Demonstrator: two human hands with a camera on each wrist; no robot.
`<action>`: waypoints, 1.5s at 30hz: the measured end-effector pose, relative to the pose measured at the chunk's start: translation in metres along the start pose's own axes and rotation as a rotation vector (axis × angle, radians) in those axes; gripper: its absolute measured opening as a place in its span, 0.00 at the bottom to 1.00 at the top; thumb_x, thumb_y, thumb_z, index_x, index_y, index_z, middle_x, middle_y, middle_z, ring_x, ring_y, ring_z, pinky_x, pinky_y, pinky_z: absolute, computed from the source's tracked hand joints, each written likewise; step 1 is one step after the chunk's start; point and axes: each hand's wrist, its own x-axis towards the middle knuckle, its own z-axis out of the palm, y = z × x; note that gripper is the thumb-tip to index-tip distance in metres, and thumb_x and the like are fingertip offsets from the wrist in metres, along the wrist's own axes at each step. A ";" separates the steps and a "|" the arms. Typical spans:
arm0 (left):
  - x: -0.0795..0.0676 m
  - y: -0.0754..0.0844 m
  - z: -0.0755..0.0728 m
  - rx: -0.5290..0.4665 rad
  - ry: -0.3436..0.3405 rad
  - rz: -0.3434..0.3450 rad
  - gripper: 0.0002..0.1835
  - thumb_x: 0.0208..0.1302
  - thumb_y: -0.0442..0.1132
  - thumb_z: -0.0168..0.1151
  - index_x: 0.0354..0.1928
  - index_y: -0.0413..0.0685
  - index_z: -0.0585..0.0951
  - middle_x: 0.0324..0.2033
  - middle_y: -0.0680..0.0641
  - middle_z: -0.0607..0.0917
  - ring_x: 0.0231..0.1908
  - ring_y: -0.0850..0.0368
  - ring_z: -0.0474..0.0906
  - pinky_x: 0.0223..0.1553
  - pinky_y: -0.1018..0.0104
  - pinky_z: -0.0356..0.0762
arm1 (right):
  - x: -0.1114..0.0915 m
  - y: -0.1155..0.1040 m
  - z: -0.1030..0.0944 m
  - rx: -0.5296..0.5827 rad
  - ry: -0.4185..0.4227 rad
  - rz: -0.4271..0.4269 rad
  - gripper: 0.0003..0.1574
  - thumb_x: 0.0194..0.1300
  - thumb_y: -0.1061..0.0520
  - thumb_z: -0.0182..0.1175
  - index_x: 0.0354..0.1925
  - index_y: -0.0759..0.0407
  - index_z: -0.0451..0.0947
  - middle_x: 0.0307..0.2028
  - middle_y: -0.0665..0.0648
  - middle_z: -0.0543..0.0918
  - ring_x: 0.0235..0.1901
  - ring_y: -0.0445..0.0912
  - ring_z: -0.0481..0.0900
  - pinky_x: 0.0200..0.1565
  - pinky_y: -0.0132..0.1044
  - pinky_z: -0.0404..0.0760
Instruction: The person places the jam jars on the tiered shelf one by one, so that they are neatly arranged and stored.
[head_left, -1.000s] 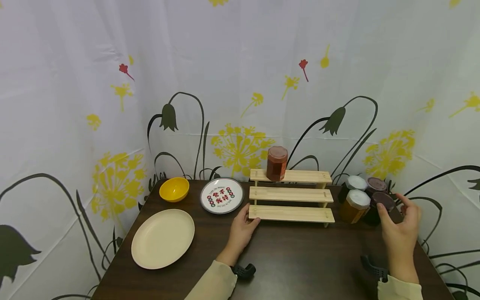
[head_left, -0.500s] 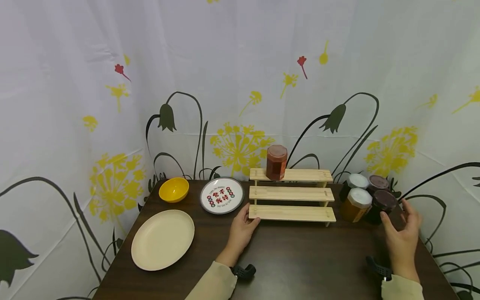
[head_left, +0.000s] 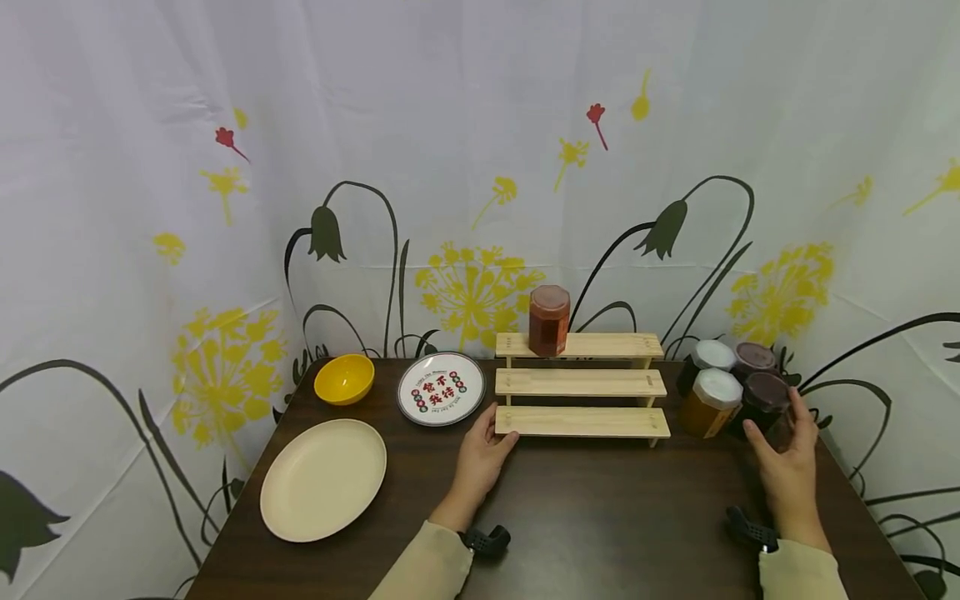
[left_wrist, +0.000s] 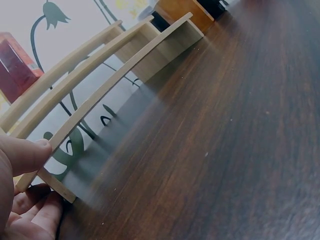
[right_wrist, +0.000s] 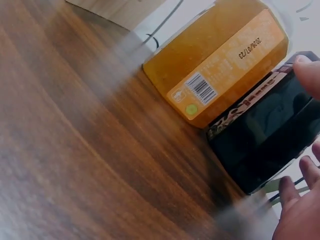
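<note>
A three-tier wooden display rack [head_left: 582, 422] stands at the middle back of the table. My left hand [head_left: 480, 458] pinches the left end of its lowest shelf, thumb on top and fingers underneath, as the left wrist view shows. A red jam jar [head_left: 549, 322] stands on the top tier. Right of the rack, several jars are grouped closely. My right hand [head_left: 789, 475] is around the front right one, a dark jam jar [right_wrist: 267, 132], with the thumb on one side and fingers on the other. Beside that jar is an amber jar with a white lid [right_wrist: 220, 65].
Behind the front jars stand a white-lidded dark jar [head_left: 708, 358] and a purple-lidded jar [head_left: 753, 358]. At the left are a yellow bowl [head_left: 344, 380], a white printed plate [head_left: 441, 389] and a large cream plate [head_left: 324, 481]. A patterned curtain [head_left: 450, 125] hangs behind the table.
Half a second ago my right hand stood slightly right of the dark jam jar; it has moved left, thumb and fingers now around it. My left hand keeps its hold on the rack.
</note>
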 end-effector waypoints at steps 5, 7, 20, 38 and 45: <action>0.000 0.001 -0.001 -0.007 0.001 0.003 0.41 0.72 0.28 0.70 0.82 0.31 0.63 0.75 0.29 0.74 0.75 0.37 0.74 0.74 0.49 0.77 | 0.001 0.003 0.003 0.005 0.002 -0.028 0.56 0.75 0.68 0.65 0.88 0.43 0.51 0.84 0.57 0.60 0.80 0.42 0.59 0.79 0.19 0.54; -0.001 0.002 -0.002 -0.011 -0.003 0.003 0.41 0.73 0.28 0.70 0.82 0.31 0.62 0.75 0.29 0.74 0.75 0.37 0.74 0.74 0.50 0.78 | 0.000 0.003 0.005 0.005 0.010 -0.041 0.55 0.75 0.69 0.65 0.87 0.45 0.51 0.83 0.57 0.63 0.80 0.41 0.61 0.80 0.20 0.55; -0.001 -0.002 -0.002 -0.021 -0.021 0.000 0.41 0.73 0.28 0.70 0.82 0.30 0.61 0.74 0.28 0.75 0.74 0.36 0.75 0.70 0.61 0.82 | -0.008 0.004 0.007 -0.016 0.046 -0.037 0.56 0.73 0.69 0.67 0.86 0.46 0.49 0.72 0.46 0.68 0.74 0.40 0.67 0.71 0.17 0.65; 0.000 0.000 -0.003 -0.006 -0.011 0.022 0.41 0.73 0.28 0.69 0.82 0.29 0.62 0.74 0.27 0.74 0.74 0.34 0.75 0.73 0.48 0.79 | -0.002 0.000 0.013 -0.080 0.020 0.194 0.58 0.72 0.59 0.73 0.86 0.50 0.50 0.77 0.60 0.69 0.77 0.47 0.69 0.72 0.19 0.69; 0.001 -0.001 0.000 -0.027 -0.007 0.010 0.40 0.73 0.28 0.69 0.82 0.30 0.63 0.73 0.29 0.75 0.73 0.36 0.76 0.72 0.53 0.81 | 0.000 -0.004 0.010 -0.143 -0.010 0.254 0.56 0.73 0.55 0.73 0.85 0.60 0.51 0.81 0.67 0.64 0.81 0.56 0.64 0.81 0.36 0.66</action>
